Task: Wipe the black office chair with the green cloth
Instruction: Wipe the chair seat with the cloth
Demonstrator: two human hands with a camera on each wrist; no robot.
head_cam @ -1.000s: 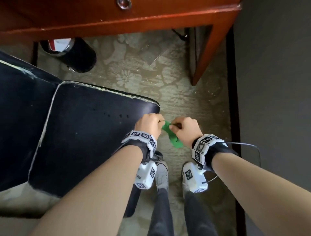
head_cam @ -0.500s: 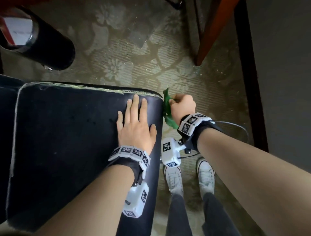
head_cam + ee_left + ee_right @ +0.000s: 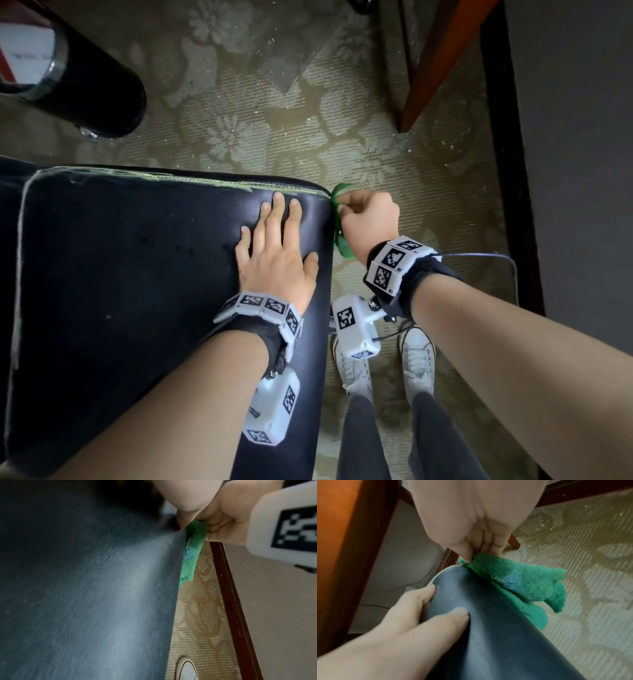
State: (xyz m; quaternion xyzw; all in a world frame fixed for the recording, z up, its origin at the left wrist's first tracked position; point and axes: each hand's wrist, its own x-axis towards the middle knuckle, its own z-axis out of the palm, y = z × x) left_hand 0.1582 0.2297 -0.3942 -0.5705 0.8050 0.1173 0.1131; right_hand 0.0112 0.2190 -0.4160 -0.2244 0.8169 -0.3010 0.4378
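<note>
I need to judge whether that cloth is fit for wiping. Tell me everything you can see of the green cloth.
The green cloth is a small, fluffy terry-like rag with a bluish patch, bunched and hanging limp. The right hand pinches its top; it drapes against the side edge of the black office chair at the corner, above the carpet.

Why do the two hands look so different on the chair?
The left hand lies flat with straight fingers on top of the chair; the right hand is curled up beside the chair's edge. The left hand holds nothing; the right hand pinches the green cloth against that edge. Both wear wristbands with black-and-white squares.
</note>
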